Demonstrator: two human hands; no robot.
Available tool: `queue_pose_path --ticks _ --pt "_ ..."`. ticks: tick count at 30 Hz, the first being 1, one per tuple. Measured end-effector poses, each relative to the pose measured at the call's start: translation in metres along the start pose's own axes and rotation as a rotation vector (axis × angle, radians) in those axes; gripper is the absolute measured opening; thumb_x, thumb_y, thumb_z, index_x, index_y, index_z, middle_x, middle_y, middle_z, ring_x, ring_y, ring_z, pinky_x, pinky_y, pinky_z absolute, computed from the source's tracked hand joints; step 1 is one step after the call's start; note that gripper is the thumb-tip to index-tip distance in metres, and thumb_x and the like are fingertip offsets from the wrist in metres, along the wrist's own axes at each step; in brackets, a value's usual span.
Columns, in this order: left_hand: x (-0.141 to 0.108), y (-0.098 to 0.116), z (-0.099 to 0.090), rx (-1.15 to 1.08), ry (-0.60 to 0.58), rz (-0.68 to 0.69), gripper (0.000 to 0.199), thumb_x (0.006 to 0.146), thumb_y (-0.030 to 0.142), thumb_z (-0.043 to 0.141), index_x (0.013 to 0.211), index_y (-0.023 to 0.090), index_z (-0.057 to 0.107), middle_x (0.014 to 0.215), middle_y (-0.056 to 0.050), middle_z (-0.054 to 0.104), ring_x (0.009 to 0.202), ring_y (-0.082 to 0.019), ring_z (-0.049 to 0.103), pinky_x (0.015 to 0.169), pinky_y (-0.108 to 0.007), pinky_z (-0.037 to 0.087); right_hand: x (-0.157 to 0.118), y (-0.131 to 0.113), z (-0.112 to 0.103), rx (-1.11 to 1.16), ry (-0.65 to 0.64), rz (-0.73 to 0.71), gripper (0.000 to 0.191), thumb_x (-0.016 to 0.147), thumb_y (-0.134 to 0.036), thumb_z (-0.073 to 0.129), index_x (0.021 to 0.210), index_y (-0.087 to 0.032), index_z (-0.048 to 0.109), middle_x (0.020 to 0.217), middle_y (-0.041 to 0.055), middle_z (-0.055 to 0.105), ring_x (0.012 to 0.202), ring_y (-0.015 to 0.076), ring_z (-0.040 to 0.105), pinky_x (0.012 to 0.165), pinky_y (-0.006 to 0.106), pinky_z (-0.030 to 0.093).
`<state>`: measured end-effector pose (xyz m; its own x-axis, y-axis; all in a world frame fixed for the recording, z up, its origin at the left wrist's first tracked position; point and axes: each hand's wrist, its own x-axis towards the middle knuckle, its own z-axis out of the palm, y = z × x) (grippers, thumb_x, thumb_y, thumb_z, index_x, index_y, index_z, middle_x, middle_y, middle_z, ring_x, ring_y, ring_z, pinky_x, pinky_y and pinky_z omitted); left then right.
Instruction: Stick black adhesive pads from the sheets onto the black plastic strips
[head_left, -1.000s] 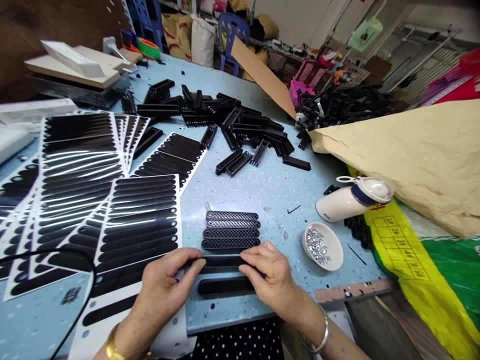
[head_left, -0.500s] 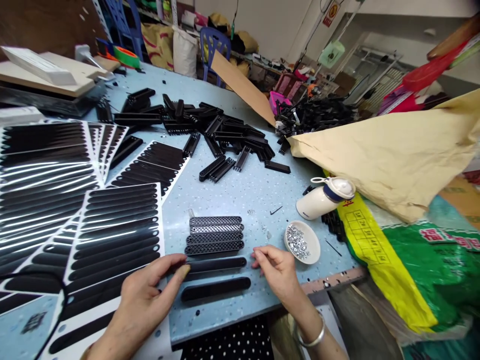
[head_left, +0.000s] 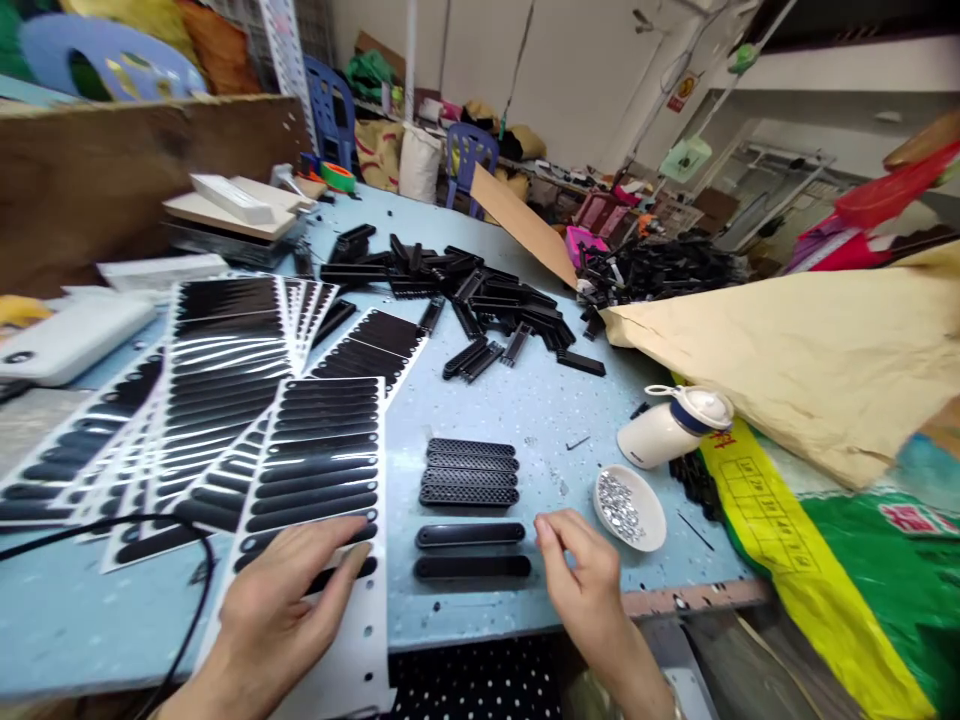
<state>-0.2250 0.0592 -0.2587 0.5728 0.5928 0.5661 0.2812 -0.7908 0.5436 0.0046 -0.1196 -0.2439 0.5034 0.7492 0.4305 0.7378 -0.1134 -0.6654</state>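
1. Looking along the head view, I see the person's left hand (head_left: 296, 590) over a white, glossy sheet of black rounded strips (head_left: 351, 640). Thumb and forefinger stand slightly parted near the right end of its lowest strip; I see no firm grasp.

2. The right hand (head_left: 581, 560) hangs above the pale blue speckled table (head_left: 495, 405), loosely curled, with nothing showing in it. Whether its fingertips meet, I can't tell.

3. Between the hands lie two smooth, long black bars with rounded ends, the upper (head_left: 471, 535) just above the lower (head_left: 472, 568). Behind them sits a tight row of black lattice-patterned bars (head_left: 469, 472).

4. Just beyond the right hand is a white round bowl (head_left: 654, 520) of small silvery metal pieces (head_left: 621, 508). To my mind, a careless outward swing could tip it and scatter them.

5. A sideways brush from either hand might knock the smooth bars askew. On the sheet, a hasty tug could stretch or crease a strip, and the thin black cable (head_left: 135, 518) could snag the left sheets if pulled.
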Motion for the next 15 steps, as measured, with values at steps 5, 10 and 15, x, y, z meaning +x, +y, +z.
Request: queue_pose_path --ticks 5,10,15 --pt "-0.032 -0.016 -0.064 0.217 -0.030 -0.265 0.029 0.088 0.034 0.057 0.065 0.019 0.063 0.051 0.004 0.056 0.044 -0.010 0.051 0.047 -0.019 0.041 -0.024 -0.063 0.070 0.195 -0.105 -0.452 0.024 0.088 -0.027 0.058 0.108 -0.016 0.064 0.096 0.0129 0.070 0.091 0.0290 0.064 0.078 0.042 0.053" --pt "-0.076 -0.016 -0.096 0.219 0.001 -0.647 0.043 0.082 0.047 0.060 0.050 0.019 0.056 0.042 0.005 0.042 0.039 -0.009 0.041 0.042 -0.019 0.033 -0.041 -0.090 0.137 0.016 -0.406 -0.568 0.035 0.083 -0.032 0.063 0.111 -0.012 0.064 0.118 0.0187 0.067 0.113 0.0417 0.057 0.087 0.055 0.048" --pt "-0.103 0.001 -0.091 -0.536 -0.066 -1.054 0.033 0.072 0.049 0.073 0.070 0.016 0.073 0.063 -0.003 0.069 0.060 -0.019 0.062 0.057 -0.024 0.048 -0.080 -0.073 0.139 0.089 -0.415 -0.661 0.021 0.082 -0.025 0.067 0.102 -0.019 0.067 0.104 0.0117 0.074 0.099 0.0366 0.065 0.073 0.044 0.050"
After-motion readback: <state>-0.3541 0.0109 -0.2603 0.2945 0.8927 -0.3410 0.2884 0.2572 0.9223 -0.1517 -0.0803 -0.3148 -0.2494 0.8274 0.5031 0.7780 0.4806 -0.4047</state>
